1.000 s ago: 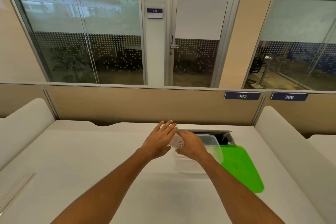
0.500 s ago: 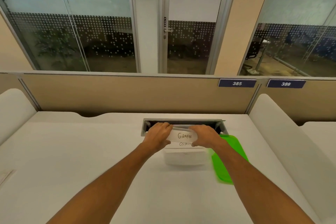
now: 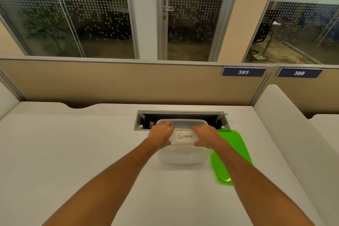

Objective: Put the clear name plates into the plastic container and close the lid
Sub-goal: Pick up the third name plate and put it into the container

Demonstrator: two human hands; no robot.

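A clear plastic container (image 3: 181, 158) stands on the white desk, its far rim (image 3: 182, 120) over the desk's cable slot. A clear name plate (image 3: 185, 136) with the handwritten word "GIRAFEE" lies across the container's open top. My left hand (image 3: 160, 135) grips its left end and my right hand (image 3: 206, 136) grips its right end. Faint writing of another plate shows through the container's front wall. The green lid (image 3: 229, 154) lies flat on the desk, just right of the container.
An open cable slot (image 3: 180, 117) with a grey frame is sunk into the desk behind the container. A beige partition (image 3: 128, 82) with signs 385 and 386 closes the far edge. White side dividers (image 3: 286, 119) rise left and right.
Both hands have taken the name plate by its ends and lowered it level into the container's mouth. The camera has tilted down and closer.
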